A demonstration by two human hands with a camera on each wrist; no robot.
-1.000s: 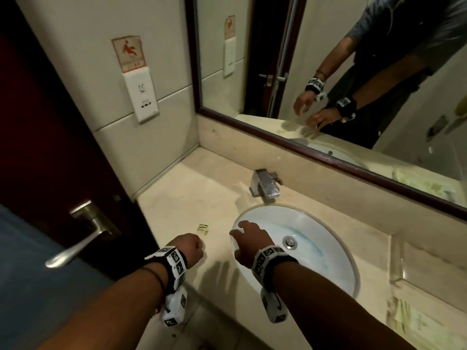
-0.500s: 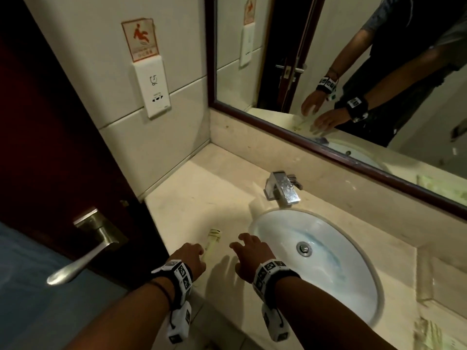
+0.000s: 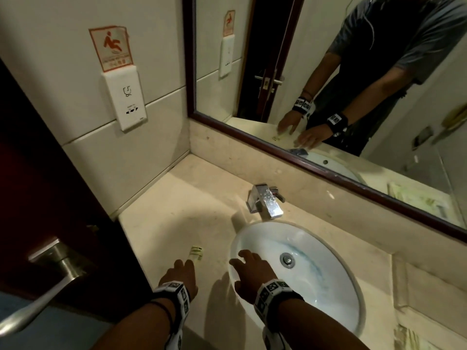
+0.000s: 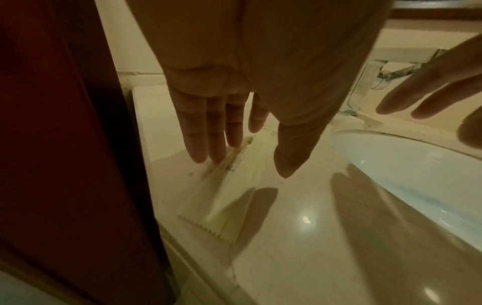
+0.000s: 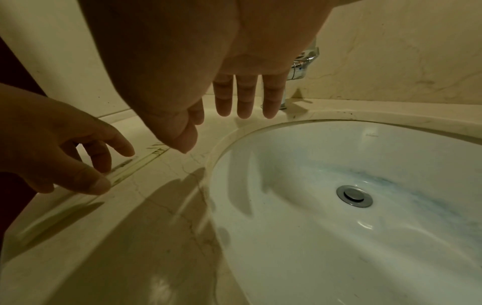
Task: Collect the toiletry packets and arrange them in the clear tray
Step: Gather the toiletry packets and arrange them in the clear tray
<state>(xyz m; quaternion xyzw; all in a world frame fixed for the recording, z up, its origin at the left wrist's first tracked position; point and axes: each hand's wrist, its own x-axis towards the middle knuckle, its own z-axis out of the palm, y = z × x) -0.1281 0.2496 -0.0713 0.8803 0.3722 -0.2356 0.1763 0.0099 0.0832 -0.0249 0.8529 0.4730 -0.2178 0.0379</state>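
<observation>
A pale yellow-green flat toiletry packet with serrated ends (image 3: 196, 253) lies flat on the cream marble countertop (image 3: 177, 223), to the left of the white oval sink basin (image 3: 328, 286) and near the counter's front edge; the left hand (image 3: 180, 274) is spread over it with fingers straight and close together, their tips at the packet's left edge in the left wrist view, where the packet (image 4: 232, 185) shows a jagged near end; whether the fingertips (image 4: 206, 152) actually press it or hang just above cannot be told; nothing is gripped; the right hand (image 3: 249, 270) hovers over the basin's left rim, fingers extended and slightly parted, holding nothing, as the right wrist view confirms with the hand (image 5: 208, 72) above the basin (image 5: 339, 206); a square chrome faucet (image 3: 265, 200) stands behind the basin; a round metal drain (image 3: 287, 260) sits in its bowl; a dark-framed wall mirror (image 3: 328, 72) rises behind the basin; a dark red door with a brushed metal lever handle (image 3: 50, 274) stands far left of the basin.
</observation>
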